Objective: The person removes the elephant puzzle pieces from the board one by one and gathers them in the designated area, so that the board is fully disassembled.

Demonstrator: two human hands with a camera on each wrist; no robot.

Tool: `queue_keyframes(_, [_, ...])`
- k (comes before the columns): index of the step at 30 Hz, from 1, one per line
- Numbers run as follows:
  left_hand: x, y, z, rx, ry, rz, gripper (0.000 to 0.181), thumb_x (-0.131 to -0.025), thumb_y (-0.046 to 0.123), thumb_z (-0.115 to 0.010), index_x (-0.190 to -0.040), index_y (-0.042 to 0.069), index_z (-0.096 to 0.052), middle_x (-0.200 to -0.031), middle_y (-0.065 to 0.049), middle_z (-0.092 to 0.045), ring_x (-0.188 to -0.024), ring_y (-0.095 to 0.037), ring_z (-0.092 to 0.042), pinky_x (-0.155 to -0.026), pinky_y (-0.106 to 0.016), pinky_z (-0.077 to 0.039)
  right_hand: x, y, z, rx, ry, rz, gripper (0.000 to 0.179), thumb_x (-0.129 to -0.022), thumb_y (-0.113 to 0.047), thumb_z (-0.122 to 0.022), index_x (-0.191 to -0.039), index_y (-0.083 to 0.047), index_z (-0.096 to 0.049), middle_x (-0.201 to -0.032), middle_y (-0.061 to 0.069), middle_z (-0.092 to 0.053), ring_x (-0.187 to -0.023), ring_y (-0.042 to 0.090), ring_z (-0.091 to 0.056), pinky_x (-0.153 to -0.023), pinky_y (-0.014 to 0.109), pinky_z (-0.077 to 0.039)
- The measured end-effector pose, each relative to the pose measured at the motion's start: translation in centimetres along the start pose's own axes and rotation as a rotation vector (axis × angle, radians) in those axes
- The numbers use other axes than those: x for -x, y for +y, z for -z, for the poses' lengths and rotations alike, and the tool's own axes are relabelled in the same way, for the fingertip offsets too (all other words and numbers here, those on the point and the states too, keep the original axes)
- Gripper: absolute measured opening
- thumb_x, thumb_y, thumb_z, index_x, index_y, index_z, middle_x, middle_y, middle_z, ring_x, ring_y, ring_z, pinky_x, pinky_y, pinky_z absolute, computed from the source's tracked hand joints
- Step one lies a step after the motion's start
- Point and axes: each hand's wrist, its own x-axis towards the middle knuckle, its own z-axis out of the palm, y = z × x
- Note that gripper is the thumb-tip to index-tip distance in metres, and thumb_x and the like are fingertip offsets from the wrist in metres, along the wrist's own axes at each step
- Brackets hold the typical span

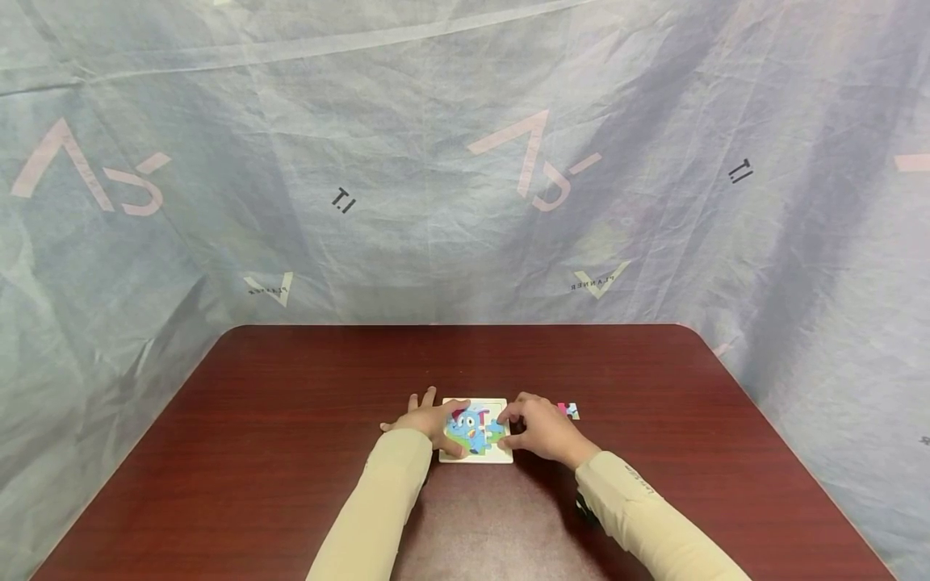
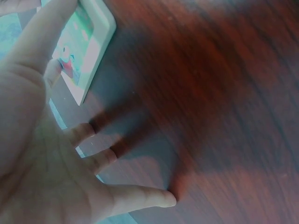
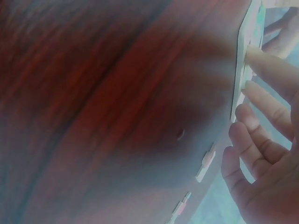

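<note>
A white-framed jigsaw puzzle board lies flat on the table, showing a blue cartoon animal on green. My left hand rests at its left side, thumb and index finger laid over the picture. The other fingers of that hand spread straight onto the table, as the left wrist view also shows. At the board's right part, my right hand holds a blue and green puzzle piece between thumb and index finger. Its remaining fingers curl loosely in the right wrist view. Whether the piece lies fully flat cannot be told.
Beyond the right hand, a loose pink and blue puzzle piece lies on the dark red table. In the right wrist view, two loose pieces show, one nearer the hand. Something dark is partly hidden by the right sleeve. Grey printed cloth hangs behind.
</note>
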Motion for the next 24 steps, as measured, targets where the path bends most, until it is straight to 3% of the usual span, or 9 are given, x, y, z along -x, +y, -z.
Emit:
queue_keyframes(14, [0.1, 0.0, 0.1, 0.01, -0.007, -0.015, 0.084, -0.083, 0.03, -0.087, -0.155, 0.036, -0.043, -0.169, -0.014, -0.015, -0.154, -0.044, -0.007, -0.099, -0.087, -0.016, 0.1, 0.8, 0.6, -0.137, 0.021, -0.013, 0.026, -0.085, -0.017, -0.084, -0.107, -0.006, -0.076, -0.094, 0.003, -0.061, -0.081, 0.02, -0.056, -0.07, 0.029, -0.049])
queue_keyframes(24, [1.0, 0.5, 0.6, 0.012, -0.012, -0.01, 0.083, -0.085, 0.029, -0.085, -0.156, 0.034, -0.042, -0.169, -0.014, -0.013, -0.154, -0.042, -0.006, -0.101, -0.086, -0.016, 0.7, 1.7, 2.1, -0.142, 0.055, -0.051, 0.026, -0.085, -0.017, -0.084, -0.109, -0.008, -0.077, -0.092, 0.005, -0.06, -0.077, 0.017, -0.05, -0.066, 0.029, -0.044])
